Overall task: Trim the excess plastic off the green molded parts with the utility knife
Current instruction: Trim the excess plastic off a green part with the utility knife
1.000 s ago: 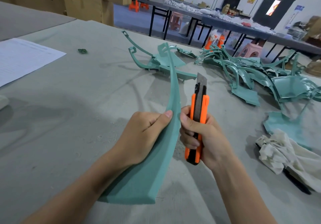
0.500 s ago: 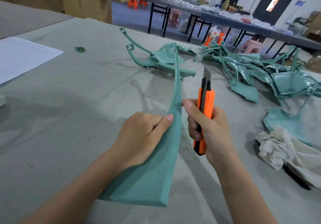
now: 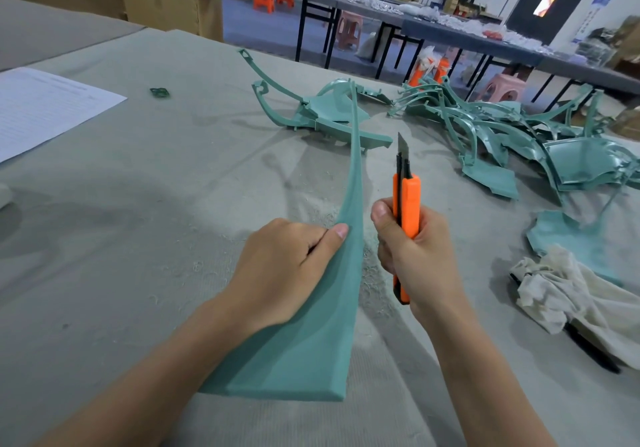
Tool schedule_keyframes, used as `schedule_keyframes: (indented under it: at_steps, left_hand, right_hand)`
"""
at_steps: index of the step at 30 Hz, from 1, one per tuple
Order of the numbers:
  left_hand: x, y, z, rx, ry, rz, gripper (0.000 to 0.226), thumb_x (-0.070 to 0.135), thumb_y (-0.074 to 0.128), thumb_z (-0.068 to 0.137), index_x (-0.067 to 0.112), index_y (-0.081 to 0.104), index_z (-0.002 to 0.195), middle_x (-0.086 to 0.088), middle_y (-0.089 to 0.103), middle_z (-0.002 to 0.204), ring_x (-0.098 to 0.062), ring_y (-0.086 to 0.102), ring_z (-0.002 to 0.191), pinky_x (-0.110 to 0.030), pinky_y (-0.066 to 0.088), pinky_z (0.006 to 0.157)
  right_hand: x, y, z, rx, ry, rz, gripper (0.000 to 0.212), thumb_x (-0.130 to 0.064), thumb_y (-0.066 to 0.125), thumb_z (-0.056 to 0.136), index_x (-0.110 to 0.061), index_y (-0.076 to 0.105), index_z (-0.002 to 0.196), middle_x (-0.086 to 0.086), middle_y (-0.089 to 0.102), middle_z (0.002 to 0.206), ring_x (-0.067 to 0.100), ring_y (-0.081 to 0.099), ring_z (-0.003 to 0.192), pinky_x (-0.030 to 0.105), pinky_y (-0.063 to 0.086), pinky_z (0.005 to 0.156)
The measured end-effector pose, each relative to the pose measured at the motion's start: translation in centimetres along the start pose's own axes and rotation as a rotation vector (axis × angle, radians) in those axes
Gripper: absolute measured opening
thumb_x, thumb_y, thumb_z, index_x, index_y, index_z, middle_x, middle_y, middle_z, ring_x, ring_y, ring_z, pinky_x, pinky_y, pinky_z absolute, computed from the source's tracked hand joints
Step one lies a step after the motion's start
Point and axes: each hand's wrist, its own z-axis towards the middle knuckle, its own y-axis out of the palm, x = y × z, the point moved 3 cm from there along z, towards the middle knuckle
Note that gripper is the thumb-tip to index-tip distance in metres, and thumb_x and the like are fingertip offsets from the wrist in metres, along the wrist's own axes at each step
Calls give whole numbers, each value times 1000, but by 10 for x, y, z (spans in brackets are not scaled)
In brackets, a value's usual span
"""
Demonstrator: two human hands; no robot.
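A long curved green molded part (image 3: 322,339) stands on edge over the grey table, wide at the near end and tapering away from me. My left hand (image 3: 280,270) grips its middle, thumb pressed on the face. My right hand (image 3: 415,259) holds an orange utility knife (image 3: 406,204) upright, blade out and pointing away, just right of the part's edge and not touching it. Two more green parts (image 3: 318,114) lie behind it.
A heap of green parts (image 3: 519,134) covers the right side of the table. A crumpled white cloth (image 3: 575,297) lies at the right over a dark tool. A paper sheet (image 3: 45,107) lies far left. Plastic shavings (image 3: 311,207) dust the table under my hands.
My right hand with the knife has moved right and a little away from the part's edge. The part has turned more edge-on and straighter in my left hand.
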Motion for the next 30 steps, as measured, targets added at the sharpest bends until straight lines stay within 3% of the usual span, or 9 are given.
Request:
schedule_keyframes:
  at_steps: [4, 10, 13, 15, 17, 20, 23, 26, 30]
  left_hand:
    - [-1, -4, 1, 15, -22, -22, 58, 44, 41, 98, 18, 23, 48, 3, 21, 40, -16, 28, 39, -24, 21, 45]
    - [-2, -3, 1, 11, -33, -49, 59, 38, 44, 99, 18, 23, 48, 4, 22, 40, -15, 26, 39, -24, 21, 45]
    - [-2, -2, 2, 4, -27, -52, 59, 42, 43, 99, 18, 25, 48, 4, 24, 40, -14, 27, 39, -23, 20, 45]
    - [-1, -1, 1, -13, -18, -55, 57, 46, 40, 96, 19, 26, 48, 4, 26, 40, -14, 29, 39, -23, 20, 45]
    - [-1, 0, 1, -41, -1, -39, 56, 46, 38, 95, 18, 28, 48, 3, 26, 40, -15, 31, 41, -24, 21, 47]
    - [0, 1, 0, -60, 14, -26, 58, 46, 37, 96, 14, 36, 48, 2, 28, 40, -16, 34, 41, -23, 22, 46]
    - [1, 2, 0, -73, 7, -125, 60, 47, 38, 96, 9, 40, 50, -5, 36, 43, -18, 36, 41, -30, 29, 46]
    - [2, 1, 0, -73, -33, -234, 65, 50, 37, 94, -4, 51, 60, -19, 49, 51, -31, 47, 48, -45, 38, 51]
    - [0, -4, 4, -24, -92, -379, 66, 47, 39, 93, -10, 50, 61, -24, 45, 51, -35, 43, 46, -44, 33, 47]
  right_hand:
    - [0, -2, -1, -21, 40, 140, 26, -13, 56, 100, -11, 52, 74, -7, 33, 51, 9, 27, 42, 20, 26, 40]
    - [1, -5, 0, 23, 51, 212, 46, -26, 63, 97, -21, 49, 53, -1, 41, 48, 10, 30, 39, 20, 26, 37]
    - [-2, -2, -2, -47, 20, 159, 28, -24, 64, 95, -18, 65, 67, 3, 62, 58, 11, 34, 36, 20, 29, 37]
    - [-2, 1, -3, -118, 51, 196, 12, -25, 70, 86, -17, 68, 78, -1, 58, 55, 11, 32, 36, 21, 28, 37]
    - [0, 3, -4, -157, 81, 210, 18, -23, 72, 84, -18, 65, 68, -2, 48, 49, 11, 31, 36, 22, 27, 37]
    - [-1, 3, -3, -171, 76, 224, 33, -10, 64, 93, -18, 61, 61, 1, 56, 55, 10, 33, 36, 21, 27, 38]
    - [-4, 1, -3, -213, 49, 229, 38, -11, 61, 96, -24, 63, 60, -1, 60, 60, 10, 35, 38, 19, 30, 41]
    - [-3, 1, -2, -265, 35, 248, 39, -12, 57, 97, -25, 63, 61, -3, 60, 62, 9, 35, 39, 19, 31, 42]
    - [-1, 4, -2, -283, 7, 277, 26, -18, 59, 91, -25, 68, 68, 3, 66, 70, 10, 34, 38, 19, 30, 42]
